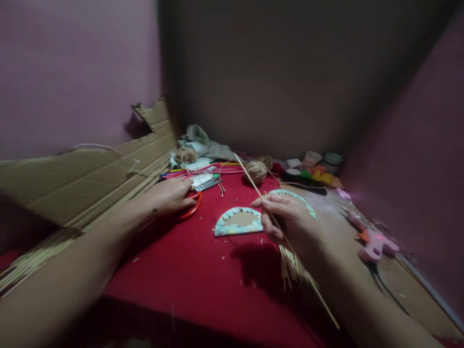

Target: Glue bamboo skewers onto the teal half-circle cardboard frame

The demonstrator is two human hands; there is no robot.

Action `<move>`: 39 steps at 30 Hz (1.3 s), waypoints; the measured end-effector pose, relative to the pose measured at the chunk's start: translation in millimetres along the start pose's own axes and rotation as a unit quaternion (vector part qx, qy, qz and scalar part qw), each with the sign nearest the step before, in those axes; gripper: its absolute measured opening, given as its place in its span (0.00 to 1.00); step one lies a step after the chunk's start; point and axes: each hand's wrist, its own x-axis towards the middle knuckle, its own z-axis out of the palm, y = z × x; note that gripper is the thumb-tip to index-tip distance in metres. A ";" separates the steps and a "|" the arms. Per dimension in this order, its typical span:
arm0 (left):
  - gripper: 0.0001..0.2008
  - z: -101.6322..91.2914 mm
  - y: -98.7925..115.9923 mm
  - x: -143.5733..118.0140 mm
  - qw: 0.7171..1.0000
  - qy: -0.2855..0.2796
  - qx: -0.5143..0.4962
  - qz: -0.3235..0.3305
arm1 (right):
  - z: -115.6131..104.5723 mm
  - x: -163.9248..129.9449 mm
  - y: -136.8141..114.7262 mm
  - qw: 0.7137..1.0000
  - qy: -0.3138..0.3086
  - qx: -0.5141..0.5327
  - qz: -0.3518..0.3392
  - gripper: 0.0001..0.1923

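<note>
Head view: hands [290,220] on stick [253,186], scissors [197,198]

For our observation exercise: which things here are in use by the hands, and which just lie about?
In use: right hand holding thin sticks; left hand on red-handled scissors; half-ring piece.

Lying about: pink glue gun, twine balls, cardboard, pots.

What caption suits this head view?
Left hand on orange scissors; right hand holding thin sticks over red cloth.
</note>
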 end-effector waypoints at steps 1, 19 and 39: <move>0.14 -1.9 4.9 -1.6 0.999 0.043 -0.009 0.012 | 1.6 -0.2 1.7 1.000 0.004 -0.009 0.005 0.08; 0.10 -9.5 80.5 -11.8 0.884 0.373 -0.019 0.281 | 34.0 -6.5 23.8 0.989 -0.067 0.112 0.065 0.08; 0.13 -9.6 105.8 -33.1 0.920 0.214 -0.275 0.181 | 42.4 -6.0 22.7 0.995 0.004 0.102 -0.022 0.07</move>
